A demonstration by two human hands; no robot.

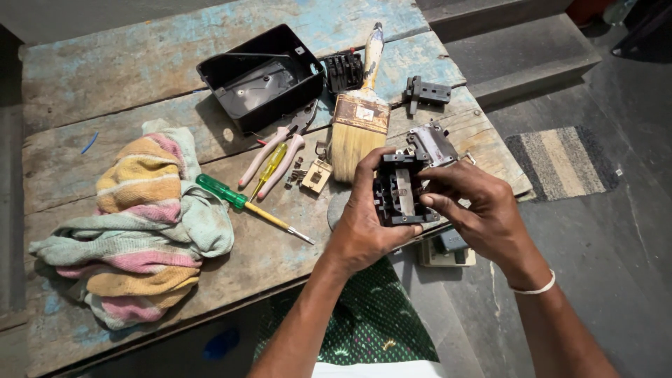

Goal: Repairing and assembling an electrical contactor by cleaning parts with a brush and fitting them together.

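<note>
The person held a small black switch block [399, 190] in both hands above the near edge of the worn wooden surface [105, 77]. The left hand [364, 220] cupped it from the left side and beneath, fingers [369, 166] curled over its top edge and closed on it. The right hand [483, 210] came in from the right, its fingertips [428, 201] narrowed against the block's right side. The block stood with its long axis roughly upright in the view, open face toward the camera, lying between the two hands and touching both. Just behind it lay a grey metal part [432, 143]. Farther left on the surface were a paintbrush [360, 115], pink-handled pliers [276, 150], a green-handled screwdriver [241, 203], a black tray [262, 77] and a striped cloth [143, 224].
</note>
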